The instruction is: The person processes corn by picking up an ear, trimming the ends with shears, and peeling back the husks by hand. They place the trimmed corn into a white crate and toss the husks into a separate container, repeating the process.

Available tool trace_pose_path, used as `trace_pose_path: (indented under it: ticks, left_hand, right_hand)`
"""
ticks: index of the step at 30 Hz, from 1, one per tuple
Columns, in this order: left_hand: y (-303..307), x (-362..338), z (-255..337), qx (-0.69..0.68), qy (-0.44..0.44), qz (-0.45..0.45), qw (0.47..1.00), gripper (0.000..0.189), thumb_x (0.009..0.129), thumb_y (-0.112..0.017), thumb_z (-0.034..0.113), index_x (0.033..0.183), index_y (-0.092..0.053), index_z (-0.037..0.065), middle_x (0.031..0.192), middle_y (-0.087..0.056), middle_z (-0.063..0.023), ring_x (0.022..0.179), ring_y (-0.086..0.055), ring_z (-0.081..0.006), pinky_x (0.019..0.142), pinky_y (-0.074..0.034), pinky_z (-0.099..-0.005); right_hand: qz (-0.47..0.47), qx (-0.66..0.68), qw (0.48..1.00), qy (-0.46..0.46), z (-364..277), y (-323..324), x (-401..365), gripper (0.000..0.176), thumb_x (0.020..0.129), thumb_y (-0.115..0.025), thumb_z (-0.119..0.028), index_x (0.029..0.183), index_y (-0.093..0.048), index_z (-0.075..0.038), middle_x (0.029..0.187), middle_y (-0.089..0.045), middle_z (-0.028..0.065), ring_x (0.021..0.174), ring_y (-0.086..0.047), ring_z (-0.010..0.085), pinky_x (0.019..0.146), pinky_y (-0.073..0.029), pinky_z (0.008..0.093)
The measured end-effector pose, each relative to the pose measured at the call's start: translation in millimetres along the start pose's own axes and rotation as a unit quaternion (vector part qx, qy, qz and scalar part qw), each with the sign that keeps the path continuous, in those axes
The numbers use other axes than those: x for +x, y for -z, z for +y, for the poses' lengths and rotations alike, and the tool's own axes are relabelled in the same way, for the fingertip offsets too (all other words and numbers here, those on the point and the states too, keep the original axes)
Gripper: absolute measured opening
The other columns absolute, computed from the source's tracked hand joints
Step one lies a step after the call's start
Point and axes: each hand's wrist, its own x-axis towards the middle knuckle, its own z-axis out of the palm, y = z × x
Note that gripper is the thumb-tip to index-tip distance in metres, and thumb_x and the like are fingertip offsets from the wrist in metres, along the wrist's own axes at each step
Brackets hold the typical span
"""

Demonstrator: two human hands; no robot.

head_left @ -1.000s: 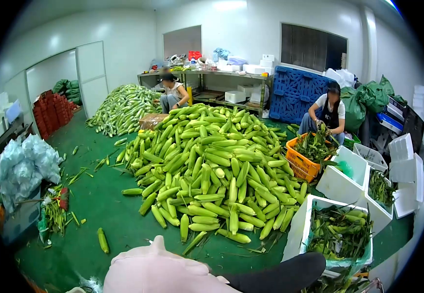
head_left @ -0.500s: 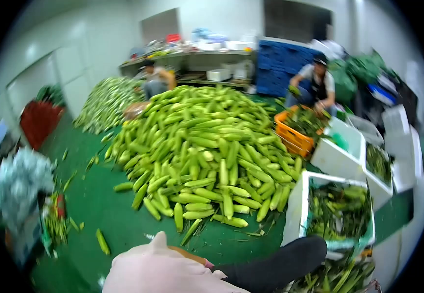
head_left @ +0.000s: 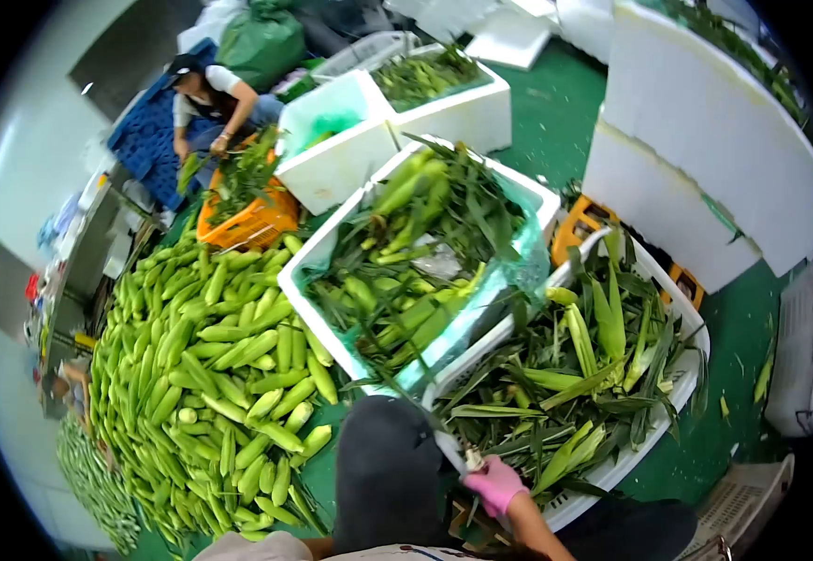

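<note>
My right hand (head_left: 497,486), in a pink glove, is closed at the near rim of a white plastic basket (head_left: 645,453). A small pale object sticks out at its fingers, too small to identify. Leafy corn ears and loose husks (head_left: 570,374) fill this basket. Left of my dark-clothed knee, a bit of my left forearm shows at the bottom edge, but the left hand is out of sight. A large heap of green corn ears (head_left: 229,374) lies on the floor to the left.
Beyond the basket stands a lined foam box (head_left: 327,351) of husks and ears. Other foam boxes (head_left: 453,122) and an orange crate (head_left: 252,224) are farther back, where a person (head_left: 210,107) handles leaves. White foam boxes (head_left: 696,122) are stacked at right.
The view has swung right and tilted, bringing the white basket and foam boxes to the middle. My gloved right hand now shows at the basket rim.
</note>
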Motion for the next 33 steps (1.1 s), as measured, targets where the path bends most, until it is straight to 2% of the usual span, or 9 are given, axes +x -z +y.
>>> trace_pose_path:
  ticks: [2, 4, 17, 20, 23, 26, 28, 30, 33]
  left_hand:
    - [10, 4, 38, 0.015, -0.007, 0.003, 1.0, 0.04, 0.098, -0.05, 0.033, 0.114, -0.068, 0.001, 0.113, -0.068, -0.0225, 0.106, -0.064, -0.0331, 0.096, -0.05, -0.0445]
    - [17, 10, 68, 0.033, -0.011, -0.007, 0.999, 0.04, 0.098, -0.05, 0.033, 0.114, -0.068, 0.001, 0.113, -0.068, -0.0221, 0.106, -0.064, -0.0324, 0.096, -0.05, -0.0442]
    - [-35, 78, 142, 0.082, -0.155, -0.104, 0.979, 0.038, 0.099, -0.051, 0.031, 0.115, -0.068, 0.001, 0.112, -0.069, -0.0198, 0.106, -0.065, -0.0283, 0.095, -0.05, -0.0425]
    - [-28, 94, 120, 0.071, -0.174, -0.135, 0.973, 0.037, 0.099, -0.052, 0.03, 0.115, -0.068, 0.001, 0.112, -0.069, -0.0193, 0.106, -0.065, -0.0274, 0.095, -0.05, -0.0421]
    - [-19, 118, 96, -0.089, -0.137, -0.206, 0.965, 0.037, 0.099, -0.052, 0.03, 0.116, -0.068, 0.001, 0.112, -0.069, -0.0188, 0.106, -0.065, -0.0264, 0.094, -0.05, -0.0417]
    - [-10, 137, 111, -0.49, -0.025, -0.333, 0.805, 0.037, 0.099, -0.052, 0.029, 0.116, -0.069, 0.001, 0.112, -0.069, -0.0182, 0.106, -0.065, -0.0255, 0.094, -0.05, -0.0413]
    - [3, 135, 150, -0.522, -0.135, -0.289, 0.791, 0.036, 0.099, -0.052, 0.029, 0.116, -0.069, 0.001, 0.112, -0.069, -0.0179, 0.106, -0.065, -0.0248, 0.094, -0.05, -0.041]
    - [30, 94, 207, -0.279, -0.408, 0.011, 0.869, 0.026, 0.098, -0.054, 0.016, 0.11, -0.067, -0.002, 0.096, -0.07, -0.0114, 0.088, -0.065, -0.019, 0.082, -0.051, -0.0322]
    - [59, 37, 265, -0.317, -0.473, 0.122, 0.813, 0.017, 0.095, -0.053, 0.006, 0.101, -0.066, -0.001, 0.08, -0.064, -0.0043, 0.071, -0.058, -0.013, 0.07, -0.048, -0.0259]
  right_hand:
    - [0.052, -0.114, 0.992, 0.006, 28, -4, 17, 0.063, 0.074, -0.075, -0.047, 0.114, -0.058, -0.001, 0.091, -0.072, 0.0235, 0.082, -0.072, 0.0359, 0.08, -0.056, 0.0401]
    - [0.034, -0.131, 0.991, -0.014, 39, 2, 17, 0.069, 0.072, -0.075, -0.051, 0.118, -0.059, -0.003, 0.102, -0.071, 0.0259, 0.101, -0.068, 0.0403, 0.089, -0.053, 0.0425]
    - [0.111, -0.017, 0.994, -0.008, 13, 14, -22, 0.052, 0.076, -0.078, -0.036, 0.112, -0.06, -0.004, 0.094, -0.072, 0.0187, 0.085, -0.071, 0.0302, 0.077, -0.055, 0.0375]
    - [0.191, 0.108, 0.975, -0.037, 29, 11, -42, 0.044, 0.077, -0.078, -0.028, 0.107, -0.058, -0.002, 0.083, -0.066, 0.0144, 0.074, -0.063, 0.0194, 0.069, -0.052, 0.0334]
    - [0.428, 0.093, 0.897, 0.055, 76, 58, -75, 0.041, 0.075, -0.074, -0.022, 0.106, -0.057, -0.001, 0.083, -0.065, 0.0153, 0.076, -0.064, 0.0246, 0.071, -0.052, 0.0378]
    - [0.655, 0.029, 0.755, 0.002, 104, 142, -93, 0.035, 0.076, -0.067, -0.017, 0.104, -0.058, 0.002, 0.09, -0.068, 0.0196, 0.088, -0.069, 0.0333, 0.076, -0.054, 0.0392]
    - [0.754, -0.01, 0.649, -0.097, 116, 181, -87, 0.031, 0.078, -0.064, -0.016, 0.1, -0.059, 0.005, 0.084, -0.069, 0.0237, 0.079, -0.07, 0.0399, 0.068, -0.056, 0.0455]
    - [0.593, 0.235, 0.77, -0.013, 149, 207, -73, 0.032, 0.081, -0.064, -0.02, 0.1, -0.059, 0.005, 0.071, -0.066, 0.0218, 0.064, -0.067, 0.0392, 0.06, -0.054, 0.0478]
    - [0.441, 0.377, 0.814, 0.028, 172, 217, -31, 0.031, 0.082, -0.064, -0.022, 0.098, -0.059, 0.004, 0.053, -0.058, 0.0212, 0.041, -0.056, 0.0383, 0.046, -0.047, 0.053]
